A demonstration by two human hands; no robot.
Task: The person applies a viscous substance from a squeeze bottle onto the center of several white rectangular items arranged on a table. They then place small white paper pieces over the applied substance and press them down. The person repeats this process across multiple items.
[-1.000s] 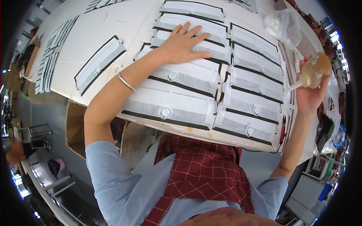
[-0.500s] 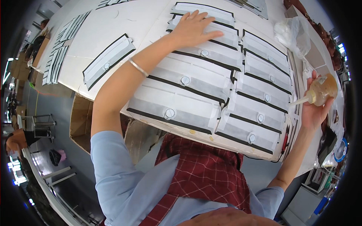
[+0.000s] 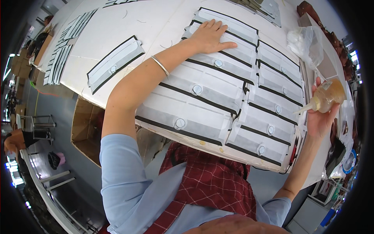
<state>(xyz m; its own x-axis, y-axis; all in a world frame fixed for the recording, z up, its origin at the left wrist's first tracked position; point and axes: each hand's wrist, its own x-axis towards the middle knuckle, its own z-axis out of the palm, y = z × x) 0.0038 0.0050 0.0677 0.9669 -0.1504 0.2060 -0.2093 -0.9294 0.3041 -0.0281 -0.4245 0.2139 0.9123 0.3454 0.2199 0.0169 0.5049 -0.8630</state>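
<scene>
My left hand [image 3: 213, 38] lies flat, fingers spread, on the far panels of the left column. These are long pale grey panels with black edges; the one under my palm [image 3: 243, 51] is partly covered. Several more panels overlap toward me, such as the nearest one [image 3: 163, 117], each visible disc a small round metallic piece [image 3: 179, 123]. A second column of like panels [image 3: 253, 134] runs alongside on the right. Off the table's right side, my right hand [image 3: 321, 121] grips a clear squeeze bottle [image 3: 331, 94] of amber liquid, its thin nozzle pointing left toward the right column.
A single panel [image 3: 117, 60] lies apart at the left on the white table [image 3: 156, 21]. Stacks of striped pieces [image 3: 58, 64] line its far left. A clear plastic bag [image 3: 307, 45] is at the right, and an open cardboard box [image 3: 83, 130] stands below the left edge.
The view has shifted slightly. My left hand has moved a little right and nearer, and the farthest panel now sits closer to the right column. The bottle stays in my right hand.
</scene>
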